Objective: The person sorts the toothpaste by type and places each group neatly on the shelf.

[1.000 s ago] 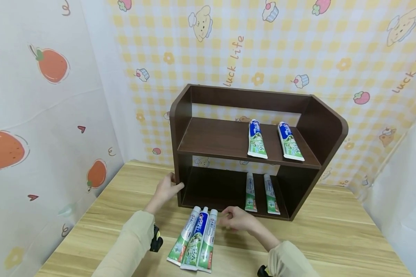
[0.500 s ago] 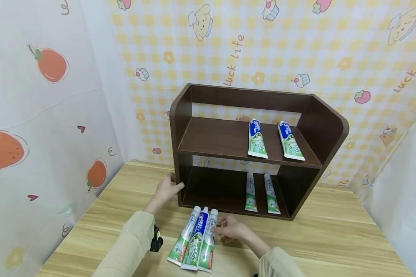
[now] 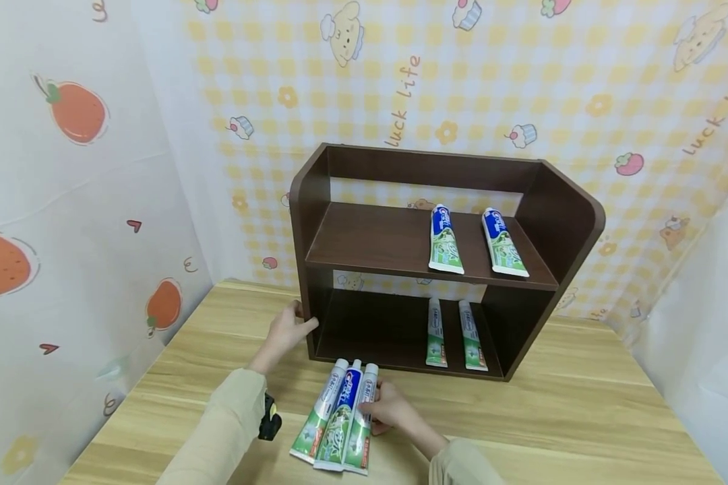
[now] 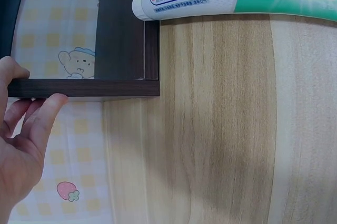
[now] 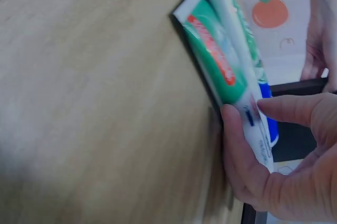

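Note:
In the head view my left hand [image 3: 284,335] grips the left side panel of a dark brown two-tier shelf [image 3: 364,239]. The left wrist view shows the thumb [image 4: 11,69] on one face of that panel and the fingers [image 4: 46,119] on the other. Three toothpaste tubes lie side by side on the table before the shelf, caps pointing toward it. My right hand [image 3: 396,409] pinches the rightmost one, a grey-and-green toothpaste tube [image 5: 216,50], between thumb and fingers. A blue-and-green toothpaste tube [image 3: 335,431] lies in the middle, and another grey-and-green tube [image 3: 315,421] on the left.
Two blue-and-green tubes lie on the upper tier's right half, the left one [image 3: 445,246] apart from the right one [image 3: 505,246]. Below them, two grey-and-green tubes, one [image 3: 436,337] left of the other [image 3: 473,340], lie on the lower tier. Patterned cloth [image 3: 461,81] hangs behind.
My right hand has moved left from beside the tubes and now pinches the rightmost one. The left hand stays on the shelf panel. The head view has shifted slightly.

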### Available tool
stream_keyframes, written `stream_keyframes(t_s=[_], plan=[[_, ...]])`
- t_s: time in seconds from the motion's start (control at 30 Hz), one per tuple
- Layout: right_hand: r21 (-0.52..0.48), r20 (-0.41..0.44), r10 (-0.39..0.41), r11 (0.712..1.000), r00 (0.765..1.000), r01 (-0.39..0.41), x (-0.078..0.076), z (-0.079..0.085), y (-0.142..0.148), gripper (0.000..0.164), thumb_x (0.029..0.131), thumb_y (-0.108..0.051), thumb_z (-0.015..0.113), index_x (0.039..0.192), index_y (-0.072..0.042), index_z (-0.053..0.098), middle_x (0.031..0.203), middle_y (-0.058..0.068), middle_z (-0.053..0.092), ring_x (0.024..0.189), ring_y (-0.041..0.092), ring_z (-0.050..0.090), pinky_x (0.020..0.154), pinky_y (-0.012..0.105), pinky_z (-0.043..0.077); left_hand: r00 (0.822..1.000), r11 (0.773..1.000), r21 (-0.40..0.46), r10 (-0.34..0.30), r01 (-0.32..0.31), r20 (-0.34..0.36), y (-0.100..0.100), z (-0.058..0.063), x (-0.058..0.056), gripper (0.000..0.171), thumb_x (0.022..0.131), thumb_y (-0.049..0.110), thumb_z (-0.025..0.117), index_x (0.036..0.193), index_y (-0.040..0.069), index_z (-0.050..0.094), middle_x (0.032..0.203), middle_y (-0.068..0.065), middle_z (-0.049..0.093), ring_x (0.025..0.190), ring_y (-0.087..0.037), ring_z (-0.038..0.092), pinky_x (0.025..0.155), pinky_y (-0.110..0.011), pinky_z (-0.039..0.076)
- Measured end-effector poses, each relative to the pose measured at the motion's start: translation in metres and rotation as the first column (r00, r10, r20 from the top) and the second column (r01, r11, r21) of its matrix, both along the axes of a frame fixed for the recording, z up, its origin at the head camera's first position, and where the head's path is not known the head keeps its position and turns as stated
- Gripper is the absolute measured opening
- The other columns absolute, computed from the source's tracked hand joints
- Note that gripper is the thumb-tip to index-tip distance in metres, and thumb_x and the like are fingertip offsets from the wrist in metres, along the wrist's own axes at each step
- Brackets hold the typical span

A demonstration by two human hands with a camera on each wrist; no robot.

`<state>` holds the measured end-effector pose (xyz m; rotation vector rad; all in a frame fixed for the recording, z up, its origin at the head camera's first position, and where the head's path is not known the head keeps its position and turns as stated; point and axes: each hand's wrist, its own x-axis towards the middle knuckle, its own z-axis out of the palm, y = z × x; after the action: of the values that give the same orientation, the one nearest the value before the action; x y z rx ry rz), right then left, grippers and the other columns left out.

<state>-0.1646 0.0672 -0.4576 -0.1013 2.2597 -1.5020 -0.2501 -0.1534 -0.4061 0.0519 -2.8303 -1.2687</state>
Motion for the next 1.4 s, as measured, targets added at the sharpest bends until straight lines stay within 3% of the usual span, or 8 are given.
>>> stream_keyframes(t_s=[0.23, 0.73, 1.03, 1.4], plan=[[0.009, -0.052, -0.043, 0.999, 0.998, 0.044, 0.001, -0.003, -0.008, 0.058, 0.078, -0.003, 0.063, 0.125, 0.014, 0.033, 0.077, 0.013, 0.058, 0.046, 0.014, 0.055, 0.044, 0.032, 0.051, 1.000, 1.000, 0.011, 0.000, 0.000, -0.005, -0.004, 0.003, 0.001, 0.030, 0.082, 0.022, 0.058, 0.098, -0.001, 0.047, 0.073, -0.008, 0.049, 0.055, -0.014, 0.039, 0.050, -0.026, 0.035], [0.017, -0.091, -0.100, 0.995, 0.991, 0.102, 0.003, -0.004, -0.018, 0.056, 0.076, -0.001, 0.064, 0.120, 0.013, 0.033, 0.080, 0.018, 0.053, 0.045, 0.018, 0.055, 0.040, 0.032, 0.049, 1.000, 1.000, -0.012, -0.007, 0.007, -0.015, -0.005, 0.003, 0.000, 0.029, 0.081, 0.022, 0.057, 0.096, 0.000, 0.045, 0.068, -0.005, 0.043, 0.055, -0.014, 0.037, 0.049, -0.026, 0.033], [0.027, -0.029, -0.122, 0.992, 0.992, 0.122, 0.001, -0.005, -0.013, 0.060, 0.074, -0.001, 0.064, 0.124, 0.014, 0.033, 0.073, 0.015, 0.056, 0.043, 0.017, 0.055, 0.041, 0.031, 0.050, 1.000, 1.000, 0.012, -0.012, 0.012, -0.014, -0.002, 0.001, 0.000, 0.028, 0.081, 0.021, 0.059, 0.095, 0.000, 0.046, 0.075, -0.009, 0.049, 0.059, -0.016, 0.041, 0.052, -0.026, 0.036], [-0.032, 0.021, -0.090, 0.995, 0.996, 0.091, 0.001, 0.004, 0.007, 0.057, 0.074, 0.001, 0.061, 0.119, 0.016, 0.029, 0.077, 0.018, 0.059, 0.044, 0.015, 0.056, 0.043, 0.032, 0.051, 1.000, 1.000, 0.009, -0.014, 0.014, -0.014, -0.002, 0.001, -0.001, 0.027, 0.081, 0.021, 0.058, 0.093, 0.001, 0.045, 0.069, -0.005, 0.042, 0.056, -0.014, 0.038, 0.049, -0.026, 0.033]])
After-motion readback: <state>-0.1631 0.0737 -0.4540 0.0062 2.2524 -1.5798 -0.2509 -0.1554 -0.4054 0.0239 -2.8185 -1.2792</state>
